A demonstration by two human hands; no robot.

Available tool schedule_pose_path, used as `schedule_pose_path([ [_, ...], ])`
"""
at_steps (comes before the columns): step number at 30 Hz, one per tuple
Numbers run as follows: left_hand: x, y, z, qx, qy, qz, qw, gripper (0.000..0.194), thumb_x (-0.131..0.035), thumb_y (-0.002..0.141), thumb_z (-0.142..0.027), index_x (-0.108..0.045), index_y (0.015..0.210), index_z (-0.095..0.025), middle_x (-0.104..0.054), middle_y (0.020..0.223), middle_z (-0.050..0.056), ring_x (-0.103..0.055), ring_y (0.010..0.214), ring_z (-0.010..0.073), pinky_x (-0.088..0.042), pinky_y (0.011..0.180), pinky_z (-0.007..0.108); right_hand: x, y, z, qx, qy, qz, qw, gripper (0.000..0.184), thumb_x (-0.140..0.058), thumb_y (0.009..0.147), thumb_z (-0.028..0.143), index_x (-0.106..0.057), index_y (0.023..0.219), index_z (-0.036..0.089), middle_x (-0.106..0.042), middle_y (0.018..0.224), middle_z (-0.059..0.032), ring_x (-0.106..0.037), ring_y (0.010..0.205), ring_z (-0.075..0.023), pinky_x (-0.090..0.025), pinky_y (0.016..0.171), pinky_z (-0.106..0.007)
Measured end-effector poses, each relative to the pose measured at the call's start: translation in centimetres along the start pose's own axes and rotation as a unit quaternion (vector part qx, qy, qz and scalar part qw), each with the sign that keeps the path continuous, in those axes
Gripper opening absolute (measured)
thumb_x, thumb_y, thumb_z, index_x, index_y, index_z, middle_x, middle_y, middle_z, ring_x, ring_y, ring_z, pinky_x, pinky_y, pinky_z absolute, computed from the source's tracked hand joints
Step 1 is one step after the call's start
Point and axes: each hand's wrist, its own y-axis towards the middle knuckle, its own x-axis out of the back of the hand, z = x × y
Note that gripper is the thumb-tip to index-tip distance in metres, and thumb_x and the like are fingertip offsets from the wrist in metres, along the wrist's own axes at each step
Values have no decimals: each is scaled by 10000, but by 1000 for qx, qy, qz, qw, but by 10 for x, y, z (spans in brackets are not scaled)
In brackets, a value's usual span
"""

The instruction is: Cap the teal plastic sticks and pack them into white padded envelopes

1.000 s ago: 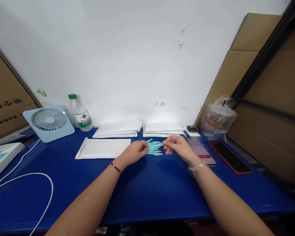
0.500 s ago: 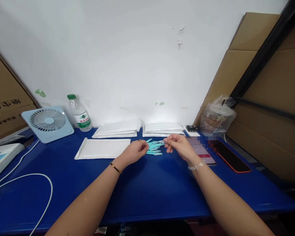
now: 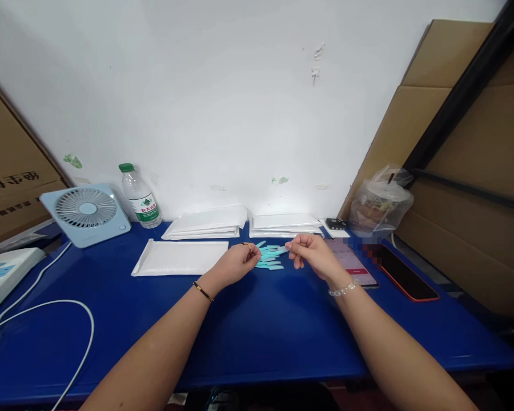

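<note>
Several slim turquoise eyebrow razors (image 3: 270, 265) lie in a loose pile on the blue table. Just over the pile, one razor (image 3: 278, 252) spans the space between my hands. My left hand (image 3: 236, 264) is closed, thumb and finger pinched at the razor's left end, where the fingers cover the grip. With thumb and forefinger, my right hand (image 3: 306, 251) pinches the pale, see-through tip at the other end; its remaining fingers curl below.
White padded mailers (image 3: 180, 258) lie left of the pile, with more stacked against the wall. A fan (image 3: 89, 211), a water bottle (image 3: 140, 197) and a white cable (image 3: 88, 319) are at left. Two phones (image 3: 409, 277) and a bagged drink cup (image 3: 379, 202) occupy the right.
Both hands keep almost the same pose around the razor. The whole view has shifted very slightly; nothing has visibly been picked up or let go.
</note>
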Motion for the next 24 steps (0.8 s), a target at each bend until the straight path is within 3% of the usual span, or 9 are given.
schedule_pose_path([
  [6,-5,0,-1,-10,9,13,1000,305,-369,890,-390,-580,839,-175,-600,773,22,-524,669,143,-405,618,257,-18,-2,-7,-4,-29,37,999,381,-696,680,504,-550,681,152,-623,576,-4,-552,401,-88,-362,375,-182],
  [9,-10,1,7,5,76,-5,997,347,-427,858,-459,-596,981,-182,-627,961,64,-567,862,199,-437,743,302,-14,2,-17,-14,-108,68,992,361,-669,706,497,-585,693,147,-624,586,-8,-538,410,-86,-352,392,-187],
  [12,-14,5,17,34,198,-50,978,731,-602,681,-620,-488,1240,-163,-499,1282,140,-418,1197,318,-355,962,411,-3,9,-27,13,-225,86,970,309,-658,724,457,-652,680,151,-640,628,-20,-552,493,-105,-391,471,-217],
  [14,-16,8,20,53,247,-37,967,882,-614,629,-679,-425,1305,-145,-448,1336,168,-357,1248,348,-316,996,445,4,14,-30,45,-282,84,955,261,-660,729,420,-691,686,164,-659,714,-33,-585,612,-136,-428,564,-245],
  [18,-21,13,12,48,278,18,959,557,-558,777,-528,-519,1177,-142,-565,1170,152,-487,1110,295,-389,915,390,17,16,-30,62,-338,53,938,285,-667,721,416,-714,877,182,-641,846,-48,-583,731,-172,-457,660,-289],
  [22,-28,19,-6,43,311,44,948,307,-524,817,-275,-551,1063,-93,-604,1041,178,-540,1025,289,-441,844,374,23,13,-32,83,-383,48,919,696,-766,612,418,-551,1243,216,-539,1091,-81,-564,859,-194,-476,765,-326],
  [24,-32,23,-13,47,318,56,945,280,-507,802,-192,-552,1047,-63,-607,1011,196,-568,980,294,-463,807,375,21,13,-36,82,-404,58,909,706,-760,635,379,-516,1276,213,-523,1078,-82,-561,830,-183,-479,760,-327],
])
